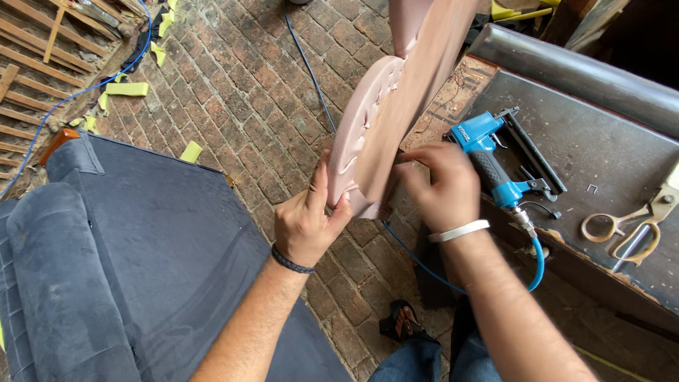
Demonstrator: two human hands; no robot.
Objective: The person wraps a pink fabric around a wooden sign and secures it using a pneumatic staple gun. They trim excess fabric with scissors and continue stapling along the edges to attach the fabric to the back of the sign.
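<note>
The pink upholstered panel (385, 106) stands on its edge, leaning against the dark work surface (608, 148), with its lower rounded corner between the two hands. Pink fabric is already pulled over the padded front and gathered in small folds along the curved rim, so the covering of this part looks mostly done. At the lower corner the fabric seems not yet fixed, as far as I can judge; the back side is hidden in part by the hands.

The left hand (305, 219) holds the panel from the padded side, its grip closed around the corner with the thumb pointing up along the rim. The right hand (442, 185) presses the back of the same corner, fingers bent and pinching the fabric edge.

Just right of the panel, behind the right hand, a blue pneumatic stapler (495, 159) lies untouched on the surface, its blue hose (537, 262) hanging down. Farther right lie scissors (629, 226). Left of the panel, on the brick floor (247, 92), lies a dark blue sofa piece (106, 247), with yellow foam scraps (127, 89) beyond it.
</note>
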